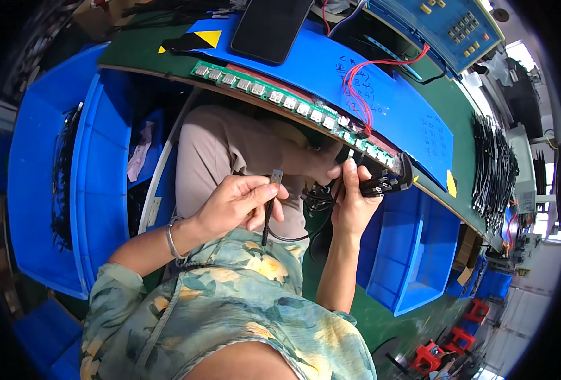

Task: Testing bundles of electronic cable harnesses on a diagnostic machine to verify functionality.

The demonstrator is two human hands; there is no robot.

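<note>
My left hand [245,197] is closed on one end of a black USB cable, pinching its flat metal-tipped plug [277,177] between thumb and fingers. From there the black cord [291,240] loops over my lap towards my right hand [352,199]. That hand is closed too, holding a small light-tipped cable plug [350,154] upright just below the table edge. Close above it runs a long green circuit board [259,90] lined with metal sockets. A cluster of black cable plugs [381,184] sits against my right fingers; whether they are gripped is unclear.
Red wires [356,88] run from the board to a blue test box [448,28]. A black phone [272,28] lies on the blue sheet [413,107]. Many black cables [495,171] lie at the right. Blue bins stand left [103,171] and right [395,253] below the table.
</note>
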